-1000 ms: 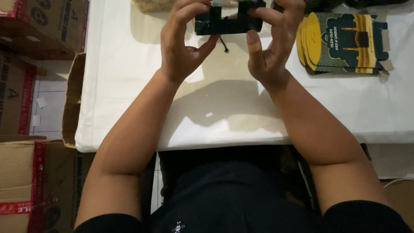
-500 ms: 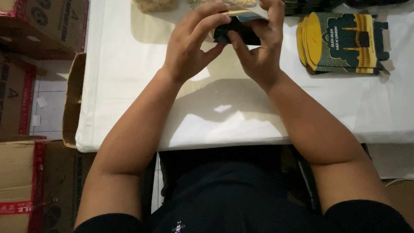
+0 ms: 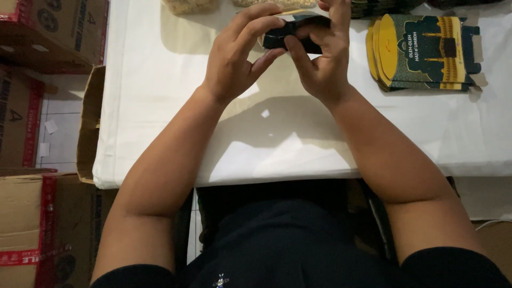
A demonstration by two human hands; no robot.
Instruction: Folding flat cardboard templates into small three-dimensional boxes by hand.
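Your hands have drawn closer together since a second ago, and now your left hand [image 3: 232,58] and right hand [image 3: 320,56] both pinch the small dark green carton [image 3: 290,33] above the white tablecloth [image 3: 149,106], beside a stack of flat cartons [image 3: 424,50].

Small packing workroom, prob. home-run: white-clothed bench [image 3: 144,106], stack of flat dark-green-and-gold printed card boxes [image 3: 424,50] at its far right corner, brown taped corrugated shipping cartons [image 3: 32,224] on tiled floor [image 3: 56,114] off left edge.
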